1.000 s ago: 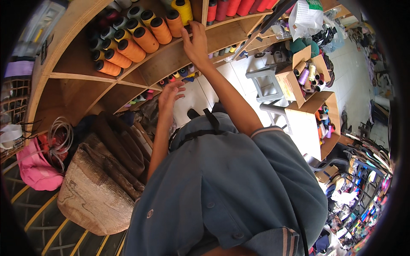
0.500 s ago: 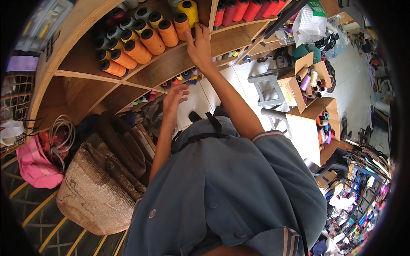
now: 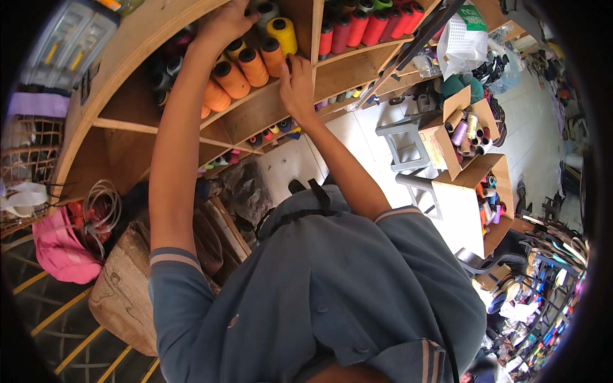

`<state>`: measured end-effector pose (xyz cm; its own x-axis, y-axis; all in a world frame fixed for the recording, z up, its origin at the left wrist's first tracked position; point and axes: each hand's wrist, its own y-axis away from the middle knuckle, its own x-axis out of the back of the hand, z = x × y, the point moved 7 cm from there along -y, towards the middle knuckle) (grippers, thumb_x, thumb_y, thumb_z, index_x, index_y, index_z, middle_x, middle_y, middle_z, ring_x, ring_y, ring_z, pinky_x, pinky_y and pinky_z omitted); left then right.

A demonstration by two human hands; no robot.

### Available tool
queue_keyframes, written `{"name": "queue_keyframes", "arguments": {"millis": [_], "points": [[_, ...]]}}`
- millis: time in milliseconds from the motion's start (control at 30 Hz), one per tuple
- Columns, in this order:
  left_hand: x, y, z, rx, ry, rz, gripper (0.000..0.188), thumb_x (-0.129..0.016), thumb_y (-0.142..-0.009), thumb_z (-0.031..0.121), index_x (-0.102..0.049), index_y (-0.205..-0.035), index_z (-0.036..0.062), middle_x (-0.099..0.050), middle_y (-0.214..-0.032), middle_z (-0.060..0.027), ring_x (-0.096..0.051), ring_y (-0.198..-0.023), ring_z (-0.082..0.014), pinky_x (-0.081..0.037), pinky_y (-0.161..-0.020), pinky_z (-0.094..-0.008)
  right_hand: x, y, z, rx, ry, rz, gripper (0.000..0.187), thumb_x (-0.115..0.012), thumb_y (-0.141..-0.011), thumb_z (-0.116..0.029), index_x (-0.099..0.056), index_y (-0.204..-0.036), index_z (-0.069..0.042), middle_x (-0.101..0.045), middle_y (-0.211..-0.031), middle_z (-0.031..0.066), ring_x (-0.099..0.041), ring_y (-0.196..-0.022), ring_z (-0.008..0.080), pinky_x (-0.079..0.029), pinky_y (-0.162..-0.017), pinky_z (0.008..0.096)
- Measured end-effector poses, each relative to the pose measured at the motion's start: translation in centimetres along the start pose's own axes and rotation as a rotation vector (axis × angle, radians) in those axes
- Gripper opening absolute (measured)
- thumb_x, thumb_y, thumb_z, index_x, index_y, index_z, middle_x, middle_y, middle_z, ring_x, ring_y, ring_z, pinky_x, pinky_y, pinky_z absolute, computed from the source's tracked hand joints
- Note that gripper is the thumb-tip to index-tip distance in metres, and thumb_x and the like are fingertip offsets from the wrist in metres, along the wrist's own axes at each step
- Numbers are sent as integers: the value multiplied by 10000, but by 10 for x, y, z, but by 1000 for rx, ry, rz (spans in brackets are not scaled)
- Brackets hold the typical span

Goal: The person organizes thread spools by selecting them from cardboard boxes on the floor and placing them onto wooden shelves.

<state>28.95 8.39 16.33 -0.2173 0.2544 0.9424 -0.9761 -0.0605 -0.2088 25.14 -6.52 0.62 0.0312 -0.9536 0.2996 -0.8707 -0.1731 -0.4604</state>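
Observation:
A wooden shelf unit (image 3: 268,108) holds rows of thread cones: orange cones (image 3: 233,76), a yellow cone (image 3: 284,32) and red cones (image 3: 357,25). My left hand (image 3: 223,24) is stretched up to the dark cones at the top of the orange row. Its fingers lie over them and are partly hidden. My right hand (image 3: 297,83) rests on the shelf board beside the upright divider. Its fingertips are next to an orange cone, and it holds nothing that I can see. My grey shirt fills the lower middle.
Small spools (image 3: 274,134) line a lower shelf. Two cardboard boxes of spools (image 3: 463,124) (image 3: 491,198) and a grey stool (image 3: 405,143) stand on the right. A white plastic bag (image 3: 463,38) hangs above them. At the left are a pink bag (image 3: 57,249) and a woven sack (image 3: 121,293).
My left arm has risen from the low shelf to the top cones. My right hand stays on the shelf board. The view has come closer to the shelf.

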Motion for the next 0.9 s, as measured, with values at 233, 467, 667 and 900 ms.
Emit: {"name": "queue_keyframes", "arguments": {"millis": [233,467,667,900], "points": [[-53,-42,-43,-178,-197,-5,504,-719,-739,124,-515,-1200,131,-638,-1128,-127,-579,-1095,-351,-472,-914,-439,-10,1,-8,-21,-2,-27,505,-531,-934,-275,-450,-1263,101,-454,-1209,260,-442,-1127,417,-354,-989,460],[-46,-38,-15,-222,-213,-31,451,-719,-745,140,-530,-1154,156,-641,-1060,-135,-593,-1044,-349,-470,-877,-452,-4,-6,-1,-27,71,-23,560,-538,-927,-314,-436,-1293,98,-444,-1239,256,-427,-1123,417,-341,-988,465],[-48,-35,-35,-169,-257,-25,448,-717,-749,147,-532,-1157,161,-636,-1064,-138,-598,-1025,-345,-472,-862,-455,-10,-6,-10,6,138,-36,585,-549,-920,-325,-430,-1309,95,-446,-1246,250,-426,-1115,408,-341,-980,460],[-39,-30,-41,-130,-175,131,493,-701,-768,253,-533,-1228,189,-625,-1146,-139,-603,-1064,-335,-477,-891,-472,-3,-1,-7,64,37,-76,536,-561,-919,-278,-443,-1277,102,-458,-1230,260,-440,-1094,414,-352,-972,459]]}}
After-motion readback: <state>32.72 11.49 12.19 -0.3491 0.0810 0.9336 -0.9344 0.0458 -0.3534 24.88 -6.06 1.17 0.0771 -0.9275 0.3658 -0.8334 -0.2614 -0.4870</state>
